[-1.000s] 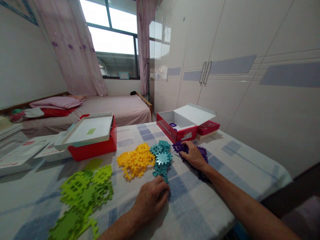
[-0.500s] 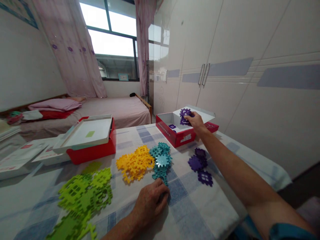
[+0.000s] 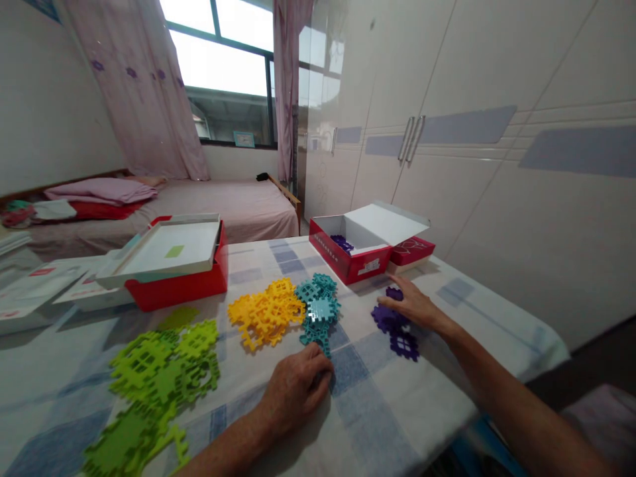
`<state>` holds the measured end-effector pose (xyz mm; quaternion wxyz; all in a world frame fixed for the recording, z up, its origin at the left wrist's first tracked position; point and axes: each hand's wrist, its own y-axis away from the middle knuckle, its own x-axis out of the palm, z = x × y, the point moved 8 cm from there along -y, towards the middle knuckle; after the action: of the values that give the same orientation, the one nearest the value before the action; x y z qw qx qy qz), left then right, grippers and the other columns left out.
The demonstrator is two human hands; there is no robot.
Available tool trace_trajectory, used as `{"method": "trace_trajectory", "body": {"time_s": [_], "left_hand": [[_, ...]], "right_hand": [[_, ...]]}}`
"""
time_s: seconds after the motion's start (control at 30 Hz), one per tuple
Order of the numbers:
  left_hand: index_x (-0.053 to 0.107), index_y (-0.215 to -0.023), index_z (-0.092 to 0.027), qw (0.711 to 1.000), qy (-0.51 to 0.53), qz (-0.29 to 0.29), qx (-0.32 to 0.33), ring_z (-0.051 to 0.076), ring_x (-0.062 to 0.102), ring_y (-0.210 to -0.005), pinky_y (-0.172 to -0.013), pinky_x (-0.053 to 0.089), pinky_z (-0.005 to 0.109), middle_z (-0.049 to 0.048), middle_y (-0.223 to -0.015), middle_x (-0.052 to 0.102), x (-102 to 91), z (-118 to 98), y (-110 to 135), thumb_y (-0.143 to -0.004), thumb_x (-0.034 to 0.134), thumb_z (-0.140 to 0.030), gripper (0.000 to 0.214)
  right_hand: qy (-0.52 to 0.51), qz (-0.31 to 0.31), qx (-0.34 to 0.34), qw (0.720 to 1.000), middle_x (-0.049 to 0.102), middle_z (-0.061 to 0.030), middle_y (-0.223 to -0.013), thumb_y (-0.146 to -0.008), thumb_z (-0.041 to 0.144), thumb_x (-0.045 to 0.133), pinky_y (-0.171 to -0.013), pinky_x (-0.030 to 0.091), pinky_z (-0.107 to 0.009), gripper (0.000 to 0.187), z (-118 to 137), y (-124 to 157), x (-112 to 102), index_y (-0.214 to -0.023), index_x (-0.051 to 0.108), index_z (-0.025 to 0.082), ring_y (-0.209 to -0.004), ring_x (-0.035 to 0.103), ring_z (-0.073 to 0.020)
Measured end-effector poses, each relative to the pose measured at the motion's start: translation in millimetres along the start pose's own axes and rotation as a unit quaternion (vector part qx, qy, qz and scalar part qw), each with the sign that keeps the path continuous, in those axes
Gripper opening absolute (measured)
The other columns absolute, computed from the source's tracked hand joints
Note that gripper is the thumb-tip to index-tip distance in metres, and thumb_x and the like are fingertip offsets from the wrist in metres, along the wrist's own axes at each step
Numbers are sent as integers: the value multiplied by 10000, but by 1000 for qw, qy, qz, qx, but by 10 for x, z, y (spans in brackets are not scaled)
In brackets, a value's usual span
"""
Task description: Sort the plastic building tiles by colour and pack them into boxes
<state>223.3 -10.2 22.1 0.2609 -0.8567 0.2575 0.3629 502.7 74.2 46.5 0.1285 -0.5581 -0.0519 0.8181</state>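
My right hand (image 3: 410,301) reaches over the small pile of purple interlocking plastic pieces (image 3: 390,319). Thumb and fingers are apart, and the hand partly covers the pile. My left hand (image 3: 301,381) rests on the table in a loose fist, its knuckles against the lower end of the teal pieces (image 3: 320,308); nothing shows in it. More purple pieces (image 3: 342,243) lie inside the open red box (image 3: 365,265), just beyond my right hand. Left of the teal pile are yellow pieces (image 3: 268,315), and green pieces (image 3: 159,381) spread across the near left.
At the left stands a second red box (image 3: 176,289) with a white tray-like lid (image 3: 169,255) on top. White box parts (image 3: 37,291) lie further left. A checked cloth (image 3: 368,417) covers the table. Behind are a bed (image 3: 223,209) and a wardrobe (image 3: 462,192).
My right hand has left the red box, where it held purple pieces, and come down to the purple pile. More purple now shows in the box. My left hand stays put.
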Motion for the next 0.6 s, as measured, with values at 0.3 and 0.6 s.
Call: {"method": "trace_trajectory", "body": {"time_s": [0.3,0.6], "left_hand": [[641,-838,-179,1000,-20,0,10,146,592,-754,-691,457,241,51,-838,598,4,-4,28,-857,422,-166,221],[648,-841,-182,999,-33,-6,21,134,591,-733,-682,462,235,46,-841,606,-15,-37,8,-866,408,-174,241]], "right_hand": [[63,41,-55,996,471,-155,-1394,-723,608,590,-1032,326,-522,744,216,379,283,-1325,511,179,-1295,395,-341],[54,-15,-35,998,357,-169,-1456,-680,632,619,-1005,323,-549,844,99,342,324,-1382,431,201,-1336,304,-385]]}}
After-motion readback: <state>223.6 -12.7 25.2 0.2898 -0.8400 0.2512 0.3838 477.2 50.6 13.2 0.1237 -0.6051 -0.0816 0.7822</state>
